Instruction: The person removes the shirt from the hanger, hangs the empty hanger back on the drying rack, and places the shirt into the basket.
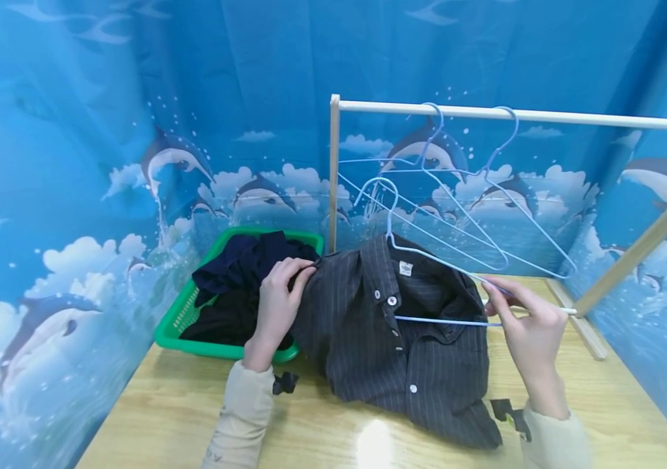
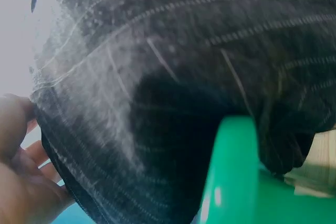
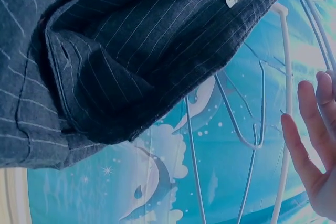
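Note:
A dark pinstriped button shirt [image 1: 363,326] hangs over the table, its collar spread and a white label [image 1: 406,268] showing inside. My left hand [image 1: 279,296] pinches the shirt's shoulder at the left; that edge also shows in the left wrist view beside the fingers [image 2: 37,153]. A light blue wire hanger [image 1: 427,253] sits partly inside the shirt, its hook rising above the collar. With thumb and fingers, my right hand [image 1: 529,322] grips the hanger's right end, outside the shirt. The hanger's left end is hidden in the cloth.
Behind the left hand stands a green basket [image 1: 172,322] with dark clothes [image 1: 251,267]. A wooden rack [image 1: 544,116] at the back right carries two blue wire hangers [image 1: 439,172]. Its slanted post [image 1: 644,241] and foot stand near the right hand. Dolphin-printed curtains surround the wooden table [image 1: 152,404].

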A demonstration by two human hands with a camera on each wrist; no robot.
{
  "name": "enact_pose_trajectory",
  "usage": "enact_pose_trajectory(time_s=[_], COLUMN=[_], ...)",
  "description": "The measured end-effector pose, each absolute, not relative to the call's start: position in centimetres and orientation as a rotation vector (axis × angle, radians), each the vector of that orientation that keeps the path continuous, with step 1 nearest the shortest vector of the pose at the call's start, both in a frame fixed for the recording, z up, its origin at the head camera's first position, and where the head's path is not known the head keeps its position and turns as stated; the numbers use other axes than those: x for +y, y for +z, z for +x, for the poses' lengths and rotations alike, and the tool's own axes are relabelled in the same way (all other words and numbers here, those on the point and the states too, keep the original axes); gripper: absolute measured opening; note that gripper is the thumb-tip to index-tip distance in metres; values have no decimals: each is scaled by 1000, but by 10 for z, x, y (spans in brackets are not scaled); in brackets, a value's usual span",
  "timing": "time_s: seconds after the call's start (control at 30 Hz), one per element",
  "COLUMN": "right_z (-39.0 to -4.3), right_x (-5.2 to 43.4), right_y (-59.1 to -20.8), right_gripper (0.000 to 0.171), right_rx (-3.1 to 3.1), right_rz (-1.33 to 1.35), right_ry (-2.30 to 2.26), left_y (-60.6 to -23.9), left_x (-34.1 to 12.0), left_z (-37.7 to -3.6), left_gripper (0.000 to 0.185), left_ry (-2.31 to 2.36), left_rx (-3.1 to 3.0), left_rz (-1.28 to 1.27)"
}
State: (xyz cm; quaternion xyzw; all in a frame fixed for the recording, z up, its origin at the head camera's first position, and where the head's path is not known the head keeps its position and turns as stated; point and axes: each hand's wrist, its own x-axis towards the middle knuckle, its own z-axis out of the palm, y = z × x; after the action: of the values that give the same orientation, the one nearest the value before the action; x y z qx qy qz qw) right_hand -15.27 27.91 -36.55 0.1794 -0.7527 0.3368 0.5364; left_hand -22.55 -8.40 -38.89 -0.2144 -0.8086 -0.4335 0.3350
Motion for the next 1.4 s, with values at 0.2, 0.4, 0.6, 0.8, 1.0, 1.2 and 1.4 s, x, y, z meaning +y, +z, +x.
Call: enact_pose_trajectory(time_s=[0.2,0.4,0.6,0.8,1.0,1.2,1.4], right_z=[-152,-141,-138,-143,-134,-120,-115], right_x=[285,284,289,307,325,342,344], right_y=[-361,-346,-343,-351,-344,-333,-330], right_gripper=[10,10,9,10,8,13,16], right_rx=[-1785,-1763,-1769,-1778,-1744,-1671,-1645], right_rz=[380,331,331,330,277,173,92], right_ry=[812,854,858,870,901,897,858], left_y=[-389,-390,-392,-392,-389,-390,-392], left_x=[-91,-97,-98,-99,-106,-113,-110], left_z=[-229,-232,-234,-233,-234,-236,-235], left_gripper=[18,17,16,13,17,19,19], left_ry=[-1141,-1155,-1158,-1155,-1127,-1122,-1125], left_rx=[-2088,-2071,-2042,-1993,-2027,-2050,-2079], left_rz=[-540,-506,-521,-539,-445,-389,-385])
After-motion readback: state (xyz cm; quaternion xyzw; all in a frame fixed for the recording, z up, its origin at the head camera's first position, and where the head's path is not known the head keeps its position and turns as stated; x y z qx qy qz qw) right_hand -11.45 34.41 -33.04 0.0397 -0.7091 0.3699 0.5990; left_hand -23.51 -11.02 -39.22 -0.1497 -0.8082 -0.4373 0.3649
